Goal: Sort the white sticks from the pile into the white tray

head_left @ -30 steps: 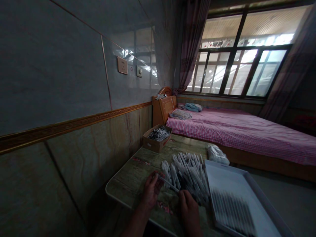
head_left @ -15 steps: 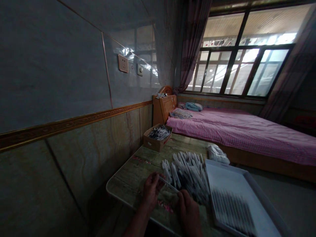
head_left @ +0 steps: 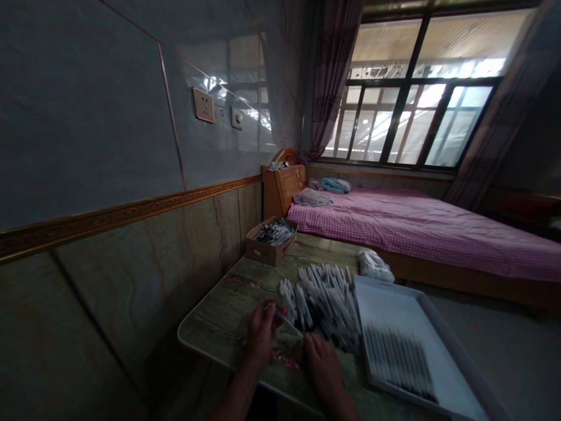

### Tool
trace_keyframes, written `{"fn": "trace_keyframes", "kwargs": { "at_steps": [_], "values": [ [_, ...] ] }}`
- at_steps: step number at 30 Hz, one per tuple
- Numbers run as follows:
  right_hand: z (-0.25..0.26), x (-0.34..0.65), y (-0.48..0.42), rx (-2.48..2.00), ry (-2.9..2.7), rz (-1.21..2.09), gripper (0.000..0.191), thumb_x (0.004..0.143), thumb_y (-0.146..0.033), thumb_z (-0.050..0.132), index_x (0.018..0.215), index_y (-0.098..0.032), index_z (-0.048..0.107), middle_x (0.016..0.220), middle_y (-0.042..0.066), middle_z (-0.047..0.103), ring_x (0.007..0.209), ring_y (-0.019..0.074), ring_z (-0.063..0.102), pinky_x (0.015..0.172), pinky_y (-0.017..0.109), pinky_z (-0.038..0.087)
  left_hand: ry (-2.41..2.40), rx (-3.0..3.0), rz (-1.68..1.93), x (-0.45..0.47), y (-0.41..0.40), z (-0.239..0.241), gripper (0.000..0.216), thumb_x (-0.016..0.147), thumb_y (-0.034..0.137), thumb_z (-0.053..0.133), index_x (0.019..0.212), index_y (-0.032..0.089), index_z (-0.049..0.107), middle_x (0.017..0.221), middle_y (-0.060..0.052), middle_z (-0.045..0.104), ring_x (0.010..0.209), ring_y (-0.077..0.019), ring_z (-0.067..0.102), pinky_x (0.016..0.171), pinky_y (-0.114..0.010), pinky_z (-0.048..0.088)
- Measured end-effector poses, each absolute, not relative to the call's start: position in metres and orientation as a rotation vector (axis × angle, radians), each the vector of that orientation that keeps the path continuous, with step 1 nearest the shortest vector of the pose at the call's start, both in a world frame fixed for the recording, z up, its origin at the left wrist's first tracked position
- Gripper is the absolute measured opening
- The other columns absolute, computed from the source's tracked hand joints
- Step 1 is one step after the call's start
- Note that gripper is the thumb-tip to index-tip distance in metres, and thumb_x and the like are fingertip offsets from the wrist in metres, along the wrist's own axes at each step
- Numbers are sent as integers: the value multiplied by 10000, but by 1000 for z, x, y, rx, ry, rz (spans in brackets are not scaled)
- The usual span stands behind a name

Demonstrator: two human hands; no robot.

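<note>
Between my two hands is a slim whitish pen [head_left: 289, 323], slanting down to the right above the table. My left hand [head_left: 262, 330] pinches its upper end with the fingertips. The lower end disappears into the closed fingers of my right hand [head_left: 321, 363]. Just beyond them lies a heap of similar white pens [head_left: 328, 298], with a smaller bunch [head_left: 294, 301] at its left. On the right, a shallow white tray [head_left: 394, 298] holds a neat row of pens [head_left: 398, 359]. Fine detail of the held pen is too dim and blurred to make out.
A cardboard box [head_left: 262, 252] filled with dark and white slender pieces stands at the table's back left. A white plastic bundle [head_left: 376, 266] sits behind the tray. The table [head_left: 219, 327] runs beside a tiled wall; a bed [head_left: 394, 228] with a pink checked cover lies beyond.
The whole view has shifted, so the table and hands appear slightly further left. Both hands keep hold of the pen, which tilts a little more steeply now.
</note>
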State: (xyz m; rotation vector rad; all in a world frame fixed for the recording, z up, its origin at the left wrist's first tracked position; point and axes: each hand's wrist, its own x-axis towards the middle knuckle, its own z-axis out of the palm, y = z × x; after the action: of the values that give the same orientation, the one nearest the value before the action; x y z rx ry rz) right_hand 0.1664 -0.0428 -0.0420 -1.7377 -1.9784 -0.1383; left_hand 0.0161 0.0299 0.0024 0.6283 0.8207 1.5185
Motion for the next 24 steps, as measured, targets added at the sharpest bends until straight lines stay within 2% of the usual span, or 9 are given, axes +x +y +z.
{"fn": "trace_keyframes", "kwargs": {
  "at_steps": [1,2,5,8,11,15,19,22,24],
  "values": [
    [-30,163,-45,-1785,-1964,16,256,957,-161,436,988,-225,682,963,47,751,821,168,697,694,213,464,831,620,1514,15,31,3,487,597,422,842,962,183,625,701,-13,747,654,-192,730,625,-285,577],
    [-18,159,-48,-1850,-1889,181,337,1006,-204,368,887,-228,682,849,22,749,756,144,694,644,194,438,851,596,1515,14,31,3,493,599,401,841,986,185,627,697,-10,747,647,-194,732,619,-287,580],
    [14,151,-53,-1879,-1716,435,431,1050,-287,285,864,-217,667,783,1,736,721,120,686,594,185,385,888,528,1485,10,32,3,463,637,293,819,1052,218,628,760,-6,771,721,-189,750,656,-269,591],
    [30,147,-56,-1879,-1729,501,313,1008,-247,399,889,-216,687,824,9,751,761,131,694,585,191,355,865,588,1373,6,30,3,411,650,296,809,1020,203,655,816,-32,787,763,-203,757,672,-274,601],
    [36,148,-61,-1955,-1772,488,214,944,-212,497,897,-217,706,858,36,764,798,166,709,584,203,346,839,663,1308,5,26,4,529,600,370,847,1060,196,651,844,-45,794,789,-227,759,692,-289,606],
    [45,174,-77,-1970,-1654,386,244,968,-239,451,936,-224,692,837,42,760,789,174,714,603,204,378,839,661,1338,4,26,3,670,574,538,828,1110,194,621,857,-67,796,808,-251,758,706,-323,610],
    [66,243,-110,-2010,-1391,290,314,1001,-323,348,993,-234,648,767,9,742,711,150,702,603,202,414,889,732,1317,4,29,-3,618,531,500,855,1016,174,653,839,-73,791,802,-265,754,728,-342,609],
    [80,303,-139,-2320,-1239,177,304,996,-317,333,1095,-226,605,786,21,748,740,168,711,619,228,430,925,835,1273,5,31,-9,539,541,467,854,959,172,684,826,-56,785,792,-262,748,732,-339,608],
    [85,335,-154,-2585,-1162,82,298,984,-307,343,1072,-220,614,861,62,758,784,192,720,625,250,436,938,879,1266,6,31,-12,492,559,462,843,934,180,694,808,-41,781,781,-256,744,730,-337,610]
  ]
}}
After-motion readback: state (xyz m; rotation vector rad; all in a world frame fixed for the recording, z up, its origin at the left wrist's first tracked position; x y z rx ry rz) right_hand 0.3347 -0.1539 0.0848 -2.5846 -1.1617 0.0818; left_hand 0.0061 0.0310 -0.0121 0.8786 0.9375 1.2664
